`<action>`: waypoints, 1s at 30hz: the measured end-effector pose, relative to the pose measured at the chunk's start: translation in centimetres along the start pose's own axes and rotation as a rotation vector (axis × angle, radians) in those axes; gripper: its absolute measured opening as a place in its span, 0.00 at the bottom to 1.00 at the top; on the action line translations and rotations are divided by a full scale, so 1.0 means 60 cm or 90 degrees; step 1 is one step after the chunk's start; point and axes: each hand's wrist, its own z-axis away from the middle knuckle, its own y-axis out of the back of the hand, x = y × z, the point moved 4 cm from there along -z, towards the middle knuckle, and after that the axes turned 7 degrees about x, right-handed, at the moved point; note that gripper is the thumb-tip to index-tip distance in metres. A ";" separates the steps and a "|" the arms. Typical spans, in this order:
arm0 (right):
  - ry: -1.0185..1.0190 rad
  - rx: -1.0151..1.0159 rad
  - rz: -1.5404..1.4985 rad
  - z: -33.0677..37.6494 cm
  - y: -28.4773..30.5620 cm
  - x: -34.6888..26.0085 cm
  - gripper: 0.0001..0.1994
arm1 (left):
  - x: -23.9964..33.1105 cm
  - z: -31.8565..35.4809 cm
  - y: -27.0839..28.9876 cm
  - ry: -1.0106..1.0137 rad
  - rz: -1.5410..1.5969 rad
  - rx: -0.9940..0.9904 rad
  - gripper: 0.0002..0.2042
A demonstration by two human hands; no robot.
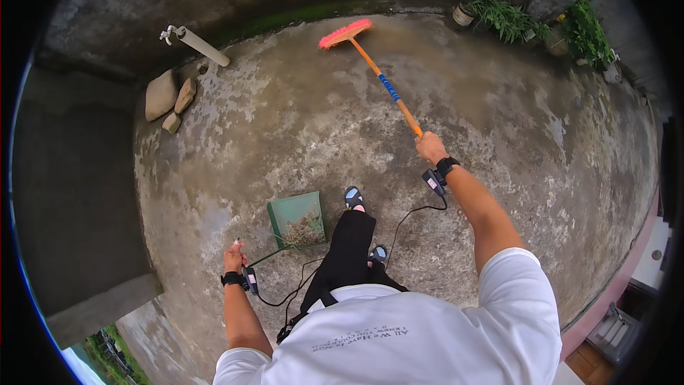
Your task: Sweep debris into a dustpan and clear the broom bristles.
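Our right hand is fisted round the near end of the broom; its long axis runs far-left to the pink head. Left hand grips the dustpan handle, pan near-centre, just right.

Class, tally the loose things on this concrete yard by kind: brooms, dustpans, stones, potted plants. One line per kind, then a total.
Brooms: 1, held by the right hand, pink head
Dustpans: 1, green, handle in the left hand
Stones: 3
Potted plants: 3
Total: 8
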 end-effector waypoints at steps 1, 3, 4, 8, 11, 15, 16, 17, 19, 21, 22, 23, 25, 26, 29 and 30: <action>0.058 0.061 0.027 -0.040 -0.010 -0.022 0.15 | -0.007 0.001 0.010 0.017 0.013 0.006 0.15; -0.092 -0.104 -0.062 -0.074 -0.009 -0.084 0.14 | -0.022 0.015 0.029 0.053 0.035 0.036 0.15; -0.099 -0.105 -0.059 -0.090 -0.020 -0.065 0.14 | -0.016 0.017 0.025 0.070 0.051 0.045 0.16; -0.074 -0.236 -0.017 -0.018 -0.048 -0.036 0.12 | -0.025 0.023 0.044 0.069 0.049 0.073 0.17; -0.089 -0.333 0.032 0.132 -0.009 0.035 0.11 | -0.032 0.017 0.059 0.067 0.051 0.080 0.18; 0.019 -0.227 0.199 0.373 -0.060 0.258 0.18 | -0.042 -0.011 0.057 0.054 0.032 0.080 0.17; 0.021 -0.230 0.225 0.450 -0.063 0.308 0.18 | -0.044 -0.007 0.055 0.050 0.022 0.082 0.17; -0.024 -0.238 0.218 0.526 -0.031 0.315 0.17 | -0.054 -0.010 0.062 0.055 0.054 0.083 0.16; -0.125 -0.245 0.181 0.689 0.004 0.375 0.15 | -0.054 -0.009 0.061 0.027 0.033 0.064 0.16; -0.180 -0.244 0.235 0.852 0.050 0.413 0.14 | -0.059 -0.005 0.054 0.006 0.027 0.054 0.16; -0.227 -0.251 0.230 0.933 0.070 0.435 0.13 | -0.059 -0.003 0.048 -0.014 0.025 0.047 0.16; -0.273 -0.258 0.224 1.005 0.089 0.453 0.13 | -0.060 0.001 0.045 -0.020 0.017 0.036 0.16; -0.306 -0.241 0.145 1.120 0.127 0.472 0.14 | -0.054 0.010 0.033 -0.077 -0.005 0.030 0.16; -0.319 -0.236 0.140 1.151 0.144 0.470 0.14 | -0.054 0.014 0.031 -0.059 0.008 0.029 0.16; -0.301 -0.172 -0.018 1.207 0.159 0.453 0.15 | -0.053 0.008 0.050 -0.076 -0.011 0.016 0.16; -0.326 -0.180 -0.023 1.205 0.152 0.444 0.14 | -0.049 0.019 0.041 -0.088 -0.022 0.010 0.16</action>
